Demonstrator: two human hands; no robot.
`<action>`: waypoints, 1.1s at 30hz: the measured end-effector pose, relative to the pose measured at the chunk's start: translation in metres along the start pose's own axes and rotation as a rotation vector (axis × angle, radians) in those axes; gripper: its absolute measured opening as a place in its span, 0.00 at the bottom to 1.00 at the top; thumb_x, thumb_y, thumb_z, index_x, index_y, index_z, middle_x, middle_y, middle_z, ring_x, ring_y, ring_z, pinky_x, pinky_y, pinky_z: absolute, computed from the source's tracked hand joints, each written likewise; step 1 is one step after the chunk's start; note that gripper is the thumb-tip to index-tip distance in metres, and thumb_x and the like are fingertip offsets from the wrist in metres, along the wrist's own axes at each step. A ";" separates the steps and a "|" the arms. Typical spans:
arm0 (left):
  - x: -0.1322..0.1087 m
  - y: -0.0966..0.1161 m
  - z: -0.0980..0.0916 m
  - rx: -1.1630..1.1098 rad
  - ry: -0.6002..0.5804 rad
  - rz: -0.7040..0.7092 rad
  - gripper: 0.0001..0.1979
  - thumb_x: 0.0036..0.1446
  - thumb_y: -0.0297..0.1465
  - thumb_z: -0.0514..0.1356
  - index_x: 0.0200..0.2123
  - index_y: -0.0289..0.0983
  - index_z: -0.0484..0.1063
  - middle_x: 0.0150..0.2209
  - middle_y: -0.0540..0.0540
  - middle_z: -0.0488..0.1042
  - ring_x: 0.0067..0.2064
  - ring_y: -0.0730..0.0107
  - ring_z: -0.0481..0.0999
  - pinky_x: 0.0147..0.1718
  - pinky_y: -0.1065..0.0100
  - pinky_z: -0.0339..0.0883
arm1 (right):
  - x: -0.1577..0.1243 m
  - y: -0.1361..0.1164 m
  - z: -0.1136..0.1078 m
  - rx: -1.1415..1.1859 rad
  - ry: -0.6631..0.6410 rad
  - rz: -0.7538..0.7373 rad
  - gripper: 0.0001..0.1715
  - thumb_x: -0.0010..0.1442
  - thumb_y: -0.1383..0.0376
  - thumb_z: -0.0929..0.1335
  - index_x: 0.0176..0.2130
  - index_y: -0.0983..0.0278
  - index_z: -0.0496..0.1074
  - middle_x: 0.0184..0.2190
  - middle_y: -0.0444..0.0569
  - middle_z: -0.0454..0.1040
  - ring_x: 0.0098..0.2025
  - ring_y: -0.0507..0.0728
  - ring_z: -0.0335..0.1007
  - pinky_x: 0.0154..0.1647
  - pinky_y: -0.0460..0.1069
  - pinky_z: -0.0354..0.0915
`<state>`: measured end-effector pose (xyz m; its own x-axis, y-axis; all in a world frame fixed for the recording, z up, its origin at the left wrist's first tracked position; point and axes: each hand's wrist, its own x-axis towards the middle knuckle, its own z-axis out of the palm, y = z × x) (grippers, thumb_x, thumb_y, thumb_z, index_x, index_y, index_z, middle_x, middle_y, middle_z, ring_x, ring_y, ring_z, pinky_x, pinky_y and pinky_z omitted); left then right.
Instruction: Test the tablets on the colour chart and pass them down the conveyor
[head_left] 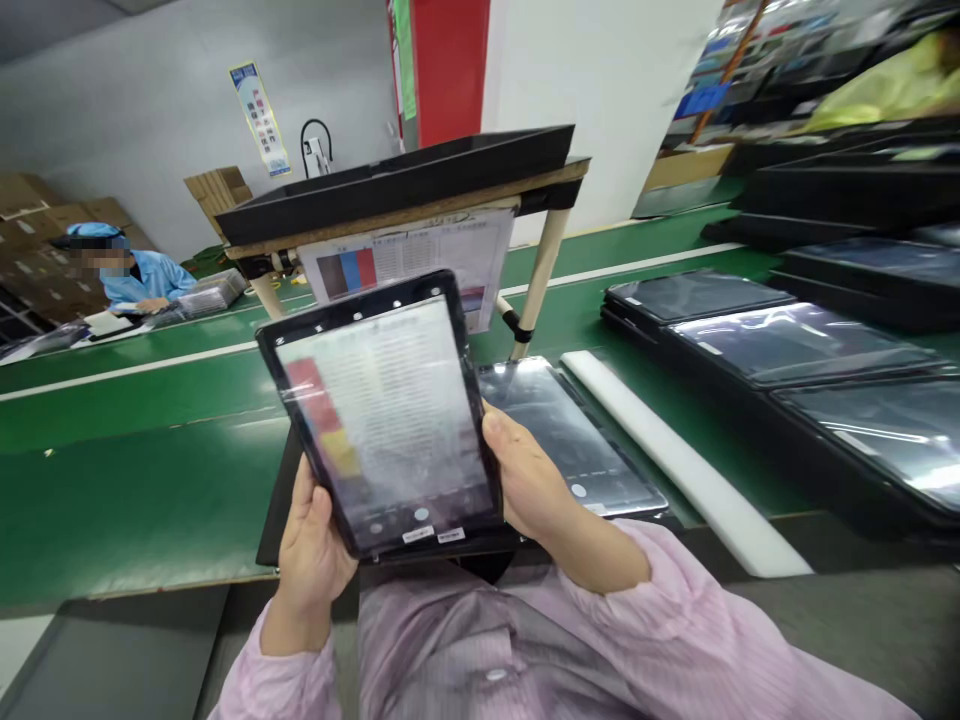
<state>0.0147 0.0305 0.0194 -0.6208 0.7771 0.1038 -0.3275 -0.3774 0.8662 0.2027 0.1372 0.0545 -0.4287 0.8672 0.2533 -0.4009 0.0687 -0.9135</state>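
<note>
Tablet point(394, 430) – raised off the green bench point(150, 500), in front of the wearer, screen toward the wearer, slightly tilted to one side. Screen lit: pale page w/ lines of blurred text, red and yellow blocks at its left; two small white labels at bottom edge, wording too small to read.

Grip: L hand point(316, 550) grasps tablet at lower left edge, thumb at the front; R hand point(529, 480) grasps right edge, thumb likewise. Fingers behind the unit hidden.

Adjacent: a second glossy panel point(592, 450) lies on the bench, partly behind tablet and R hand. Just right of it – a long white strip point(675, 460), set at an angle. Further right, a row of dark glossy panels point(802, 340) on black supports.

Beyond tablet: stand point(541, 270) w/ pale legs, black tray point(420, 180) on top, printed sheet point(412, 245) hung below its front edge, partly covered by tablet.

Far left bkgd: co-worker point(154, 280) in blue cap and blue garment, seen near cardboard boxes point(45, 240).
</note>
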 end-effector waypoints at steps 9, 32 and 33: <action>-0.008 0.006 -0.018 -0.150 0.031 -0.190 0.24 0.57 0.39 0.66 0.58 0.61 0.71 0.55 0.54 0.78 0.51 0.65 0.80 0.45 0.66 0.77 | 0.015 -0.057 0.007 -0.650 -0.296 -0.421 0.41 0.72 0.48 0.56 0.74 0.55 0.34 0.72 0.44 0.49 0.72 0.63 0.49 0.71 0.61 0.54; 0.052 0.067 -0.096 0.344 0.240 -0.357 0.32 0.47 0.35 0.71 0.57 0.34 0.74 0.44 0.37 0.82 0.45 0.50 0.83 0.43 0.56 0.77 | 0.167 0.016 -0.048 -1.587 -0.304 0.328 0.31 0.71 0.53 0.56 0.40 0.66 0.81 0.57 0.62 0.72 0.65 0.73 0.59 0.64 0.71 0.48; 0.059 0.062 -0.094 0.392 0.230 -0.340 0.30 0.47 0.35 0.70 0.55 0.34 0.76 0.43 0.37 0.82 0.45 0.49 0.82 0.45 0.54 0.76 | 0.172 0.021 -0.048 -1.580 -0.304 0.368 0.31 0.71 0.52 0.57 0.38 0.67 0.80 0.53 0.63 0.75 0.62 0.72 0.63 0.63 0.70 0.51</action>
<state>-0.1092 0.0050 0.0335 -0.6800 0.6760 -0.2839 -0.2742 0.1246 0.9536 0.1594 0.3112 0.0636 -0.5177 0.8403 -0.1612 0.8393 0.4622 -0.2862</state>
